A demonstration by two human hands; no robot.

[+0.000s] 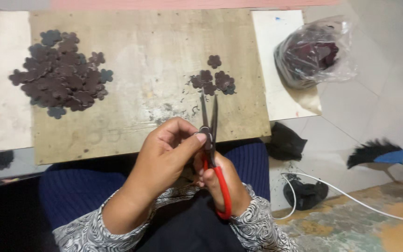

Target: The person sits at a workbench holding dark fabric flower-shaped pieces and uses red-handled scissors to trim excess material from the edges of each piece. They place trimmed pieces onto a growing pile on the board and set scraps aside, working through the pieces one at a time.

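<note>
We see wooden board across lap, worn and stained. Large heap of dark flower-shaped cutouts at its far left; small cluster of same cutouts right of centre, tiny scraps scattered near it. White sheet beside board's right edge. Clear plastic bag of dark material on sheet's far corner. We note tiled floor at right: brush with black bristles, white cable, two dark cloth lumps.

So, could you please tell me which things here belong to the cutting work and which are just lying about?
In use: red-handled scissors, right hand, left hand, flower cut-outs, large cut-out pile, wooden board.
Lying about: plastic bag, brush, white cable.
</note>
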